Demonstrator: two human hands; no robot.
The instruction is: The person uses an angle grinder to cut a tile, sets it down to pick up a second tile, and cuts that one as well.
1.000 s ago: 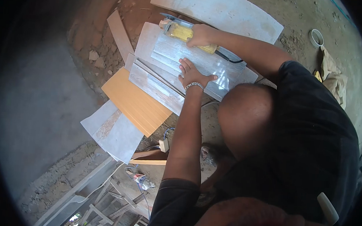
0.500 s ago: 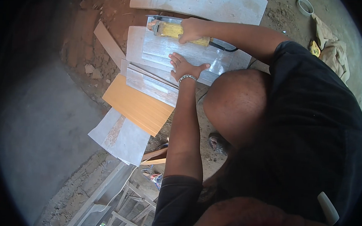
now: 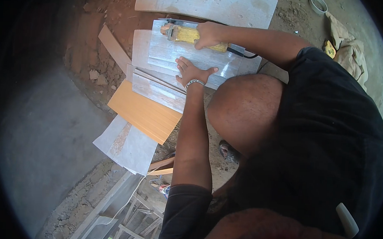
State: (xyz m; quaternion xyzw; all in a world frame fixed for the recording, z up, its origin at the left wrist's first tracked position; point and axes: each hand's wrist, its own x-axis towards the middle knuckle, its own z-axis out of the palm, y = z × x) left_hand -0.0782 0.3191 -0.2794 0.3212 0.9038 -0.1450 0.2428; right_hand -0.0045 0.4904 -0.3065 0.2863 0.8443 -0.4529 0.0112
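A yellow angle grinder (image 3: pixel 185 34) lies along the far edge of a grey glossy tile (image 3: pixel 160 53), its head at the left and its black cord trailing right. Wrapped round the grinder's body is my right hand (image 3: pixel 209 35). My left hand (image 3: pixel 191 73), with a chain bracelet at the wrist, presses flat on the tile with its fingers spread. The tile rests on a larger pale board (image 3: pixel 140 43). The grinder's disc is seen edge-on near the tile's far edge.
Beyond is a long pale slab (image 3: pixel 206 3). Nearer left are an orange-brown plank tile (image 3: pixel 144 112), pale sheets (image 3: pixel 133 146) and a narrow brown strip (image 3: pixel 114 48). A tape measure (image 3: pixel 330 49), a cloth (image 3: pixel 352 58) and a white ring (image 3: pixel 318 5) lie at the right.
The grinder and my right hand have shifted slightly right along the tile's edge. My left hand stays spread on the tile. The whole view has moved a little.
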